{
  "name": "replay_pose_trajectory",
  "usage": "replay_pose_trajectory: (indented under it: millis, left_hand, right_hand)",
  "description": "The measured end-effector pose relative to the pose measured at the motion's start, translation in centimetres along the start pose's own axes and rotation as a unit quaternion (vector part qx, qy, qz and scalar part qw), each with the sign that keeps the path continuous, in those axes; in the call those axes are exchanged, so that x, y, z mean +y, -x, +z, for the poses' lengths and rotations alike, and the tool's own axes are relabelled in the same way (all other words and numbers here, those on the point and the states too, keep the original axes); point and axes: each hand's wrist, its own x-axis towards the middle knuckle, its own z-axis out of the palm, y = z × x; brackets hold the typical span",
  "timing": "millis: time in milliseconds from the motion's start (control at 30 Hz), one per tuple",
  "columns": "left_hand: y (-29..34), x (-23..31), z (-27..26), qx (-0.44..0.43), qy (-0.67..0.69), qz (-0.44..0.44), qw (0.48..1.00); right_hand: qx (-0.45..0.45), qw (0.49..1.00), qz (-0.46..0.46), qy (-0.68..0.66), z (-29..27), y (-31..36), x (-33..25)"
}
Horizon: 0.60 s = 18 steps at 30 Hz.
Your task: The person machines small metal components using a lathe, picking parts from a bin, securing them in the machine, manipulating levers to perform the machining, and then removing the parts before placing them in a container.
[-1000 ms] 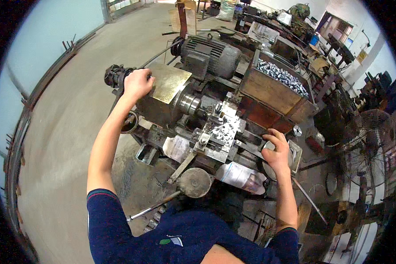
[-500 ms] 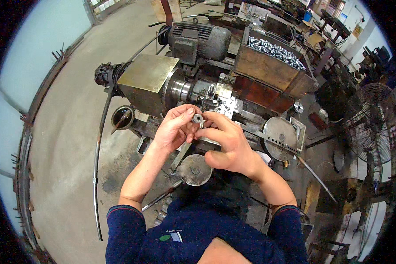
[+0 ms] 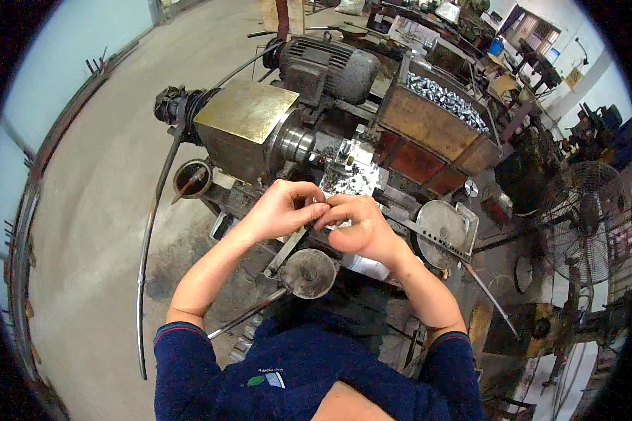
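In front of the lathe-like machine (image 3: pixel 249 116), my left hand (image 3: pixel 282 209) and my right hand (image 3: pixel 361 223) meet fingertip to fingertip. Both are closed in a pinch around a small metal part (image 3: pixel 317 201), which the fingers hide almost wholly. A moment ago it showed as a short metal sleeve with a round hole. Just beyond the hands lies the bright machine slide (image 3: pixel 351 179), strewn with dark chips. The shiny round chuck (image 3: pixel 297 144) sits to its left.
Behind the machine stand an electric motor (image 3: pixel 330 67) and a rusty bin (image 3: pixel 418 116) of small metal pieces. Round metal plates (image 3: pixel 310 274) flank the near side. A long bar (image 3: pixel 147 281) slants at left; a fan (image 3: pixel 576 210) stands at right.
My hands have turned and drawn closer together, so the sleeve's holed end no longer shows. The left fingers have folded over it. The whole view has shifted slightly.
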Motion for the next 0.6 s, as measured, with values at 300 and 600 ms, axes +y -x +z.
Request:
replay_pose_trajectory:
  millis: [300, 600]
  left_hand:
    - [7.0, -2.4, -12.1, 0.198, -0.369, -0.033, 0.907]
    - [21.1, -9.6, -17.6, 0.285, -0.378, -0.295, 0.830]
  right_hand:
    - [-0.089, 0.880, 0.012, 0.466, -1.0, -8.7, 5.0]
    - [-0.146, 0.881, 0.176, 0.414, 1.3, -12.6, 7.1]
